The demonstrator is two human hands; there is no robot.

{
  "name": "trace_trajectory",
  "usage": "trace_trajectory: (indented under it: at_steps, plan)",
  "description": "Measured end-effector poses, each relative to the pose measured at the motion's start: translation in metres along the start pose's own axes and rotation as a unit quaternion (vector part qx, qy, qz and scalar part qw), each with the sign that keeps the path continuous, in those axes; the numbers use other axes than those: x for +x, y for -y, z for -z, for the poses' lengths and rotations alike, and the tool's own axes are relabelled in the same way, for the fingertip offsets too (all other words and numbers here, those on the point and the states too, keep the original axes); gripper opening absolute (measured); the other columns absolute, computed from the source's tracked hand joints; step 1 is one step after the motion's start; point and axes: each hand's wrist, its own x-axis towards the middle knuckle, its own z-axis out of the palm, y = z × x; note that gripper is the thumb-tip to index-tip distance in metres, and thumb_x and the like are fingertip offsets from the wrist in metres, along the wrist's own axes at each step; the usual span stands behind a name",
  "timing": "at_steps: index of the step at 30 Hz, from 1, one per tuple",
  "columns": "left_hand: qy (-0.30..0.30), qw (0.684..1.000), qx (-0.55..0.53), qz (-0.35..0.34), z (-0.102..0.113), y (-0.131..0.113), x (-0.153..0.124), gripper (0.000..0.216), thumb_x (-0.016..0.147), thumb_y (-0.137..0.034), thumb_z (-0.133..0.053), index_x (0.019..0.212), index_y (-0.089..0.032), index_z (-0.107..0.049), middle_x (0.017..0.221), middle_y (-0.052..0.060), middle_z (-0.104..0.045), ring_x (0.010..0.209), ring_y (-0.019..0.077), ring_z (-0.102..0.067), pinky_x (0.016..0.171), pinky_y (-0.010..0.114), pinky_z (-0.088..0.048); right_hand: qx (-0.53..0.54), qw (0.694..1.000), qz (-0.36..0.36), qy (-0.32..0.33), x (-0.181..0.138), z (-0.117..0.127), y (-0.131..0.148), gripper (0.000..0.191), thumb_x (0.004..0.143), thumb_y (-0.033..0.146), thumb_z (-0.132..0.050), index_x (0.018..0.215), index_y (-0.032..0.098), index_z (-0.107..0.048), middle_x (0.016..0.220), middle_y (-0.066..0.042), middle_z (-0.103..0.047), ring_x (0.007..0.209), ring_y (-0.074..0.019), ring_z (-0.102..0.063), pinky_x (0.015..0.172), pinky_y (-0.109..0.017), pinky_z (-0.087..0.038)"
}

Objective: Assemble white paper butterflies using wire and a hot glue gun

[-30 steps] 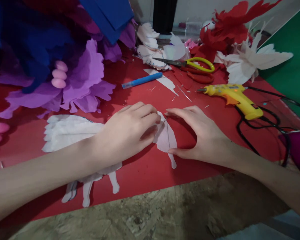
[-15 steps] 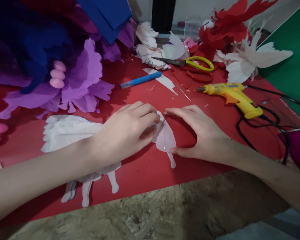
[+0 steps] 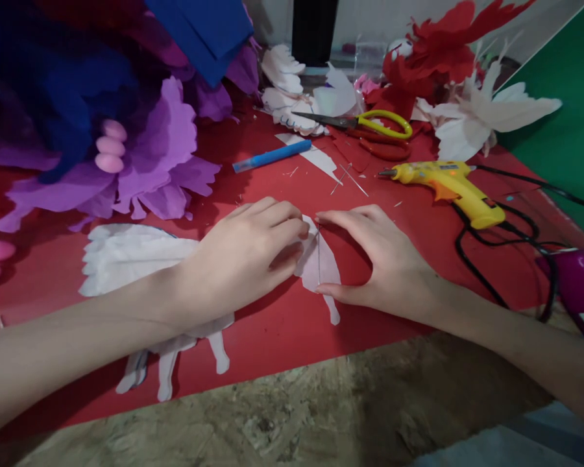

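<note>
A pale pink paper petal (image 3: 321,269) lies flat on the red sheet (image 3: 282,331), with a thin wire along its middle. My left hand (image 3: 243,256) rests on the petal's left half, fingers curled and pressing it down. My right hand (image 3: 387,259) arches over the right half, its forefinger tip at the top of the wire and its thumb at the petal's lower edge. More white petals (image 3: 126,256) lie under my left forearm.
A yellow glue gun (image 3: 452,185) with a black cord lies to the right. Yellow-handled scissors (image 3: 370,122) and a blue pen (image 3: 270,156) lie beyond the hands. Purple and blue paper flowers (image 3: 141,143) fill the left, red and white ones (image 3: 467,97) the back right.
Both hands stay on the petal; my right hand has drawn slightly left, bringing the wire more upright. The view has shifted a little.
</note>
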Motion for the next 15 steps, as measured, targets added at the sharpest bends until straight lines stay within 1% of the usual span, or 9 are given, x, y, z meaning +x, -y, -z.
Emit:
trace_trajectory:
  at_steps: [6, 10, 15]
  plan:
    - [0.005, 1.000, -0.004, 0.007, 0.0003, 0.0006, -0.0006, 0.014, 0.086, -0.018, -0.046, 0.091, -0.013, -0.059, 0.094, 0.009, -0.062, 0.086, 0.0211, -0.058, 0.075, 0.034, -0.048, -0.007, 1.000, 0.014, 0.018, -0.0003, 0.0043, -0.0024, 0.062, 0.070, 0.044, -0.061, 0.124, 0.019, -0.044, 0.119, -0.009, -0.055, 0.106, -0.0256, -0.048, 0.086, -0.044, -0.045]
    - [0.005, 1.000, -0.007, 0.005, 0.0003, 0.0010, -0.0001, 0.014, 0.087, -0.018, -0.047, 0.090, -0.013, -0.060, 0.094, 0.009, -0.062, 0.086, 0.0217, -0.058, 0.073, 0.034, -0.048, -0.015, 0.999, 0.028, 0.034, -0.0003, 0.0080, -0.0037, 0.062, 0.071, 0.041, -0.060, 0.125, 0.017, -0.043, 0.115, -0.011, -0.055, 0.105, -0.0247, -0.049, 0.083, -0.042, -0.047]
    - [0.004, 1.000, -0.006, 0.006, 0.0004, 0.0003, 0.0004, 0.014, 0.086, -0.018, -0.047, 0.089, -0.013, -0.060, 0.094, 0.009, -0.063, 0.085, 0.0217, -0.058, 0.073, 0.034, -0.048, -0.022, 0.998, 0.047, 0.029, -0.0007, 0.0095, -0.0045, 0.062, 0.072, 0.041, -0.059, 0.125, 0.014, -0.042, 0.111, -0.012, -0.055, 0.104, -0.0238, -0.050, 0.082, -0.040, -0.048]
